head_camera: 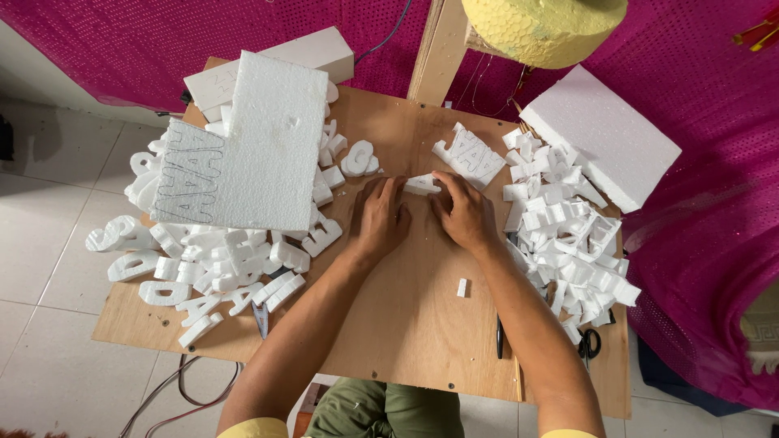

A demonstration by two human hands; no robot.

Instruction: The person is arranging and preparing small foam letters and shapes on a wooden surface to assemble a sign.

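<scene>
Mid-cut on a small white foam piece (423,184), lying flat on the plywood table (406,316) near its far middle, just in front of the upright wooden post (436,49). Left hand (380,217) pressed palm-down beside the piece, fingertips touching its left end, fingers together rather than spread. Right hand (464,212) laid over its right end, fingers curled and pinching the foam edge; whether anything thin runs between the hands, too fine to tell.

To the left, a big foam slab (256,146) with traced letter outlines, resting on a heap of cut foam letters (219,259). Beyond the right hand, a smaller traced foam offcut (471,156), then a pile of foam scraps (568,243) and a thick plain foam block (600,134). Scissors (590,344) at the near right edge, a pen-like tool (499,337) close to the right forearm, a small foam crumb (462,287) alone on the bare wood.

By the look of it: shaping or trimming one letter, steadied from both sides. Next move likely calls for light, even pressure and a slow feed, since thin foam snaps easily at narrow strokes; both hands kept low and close to the piece.
</scene>
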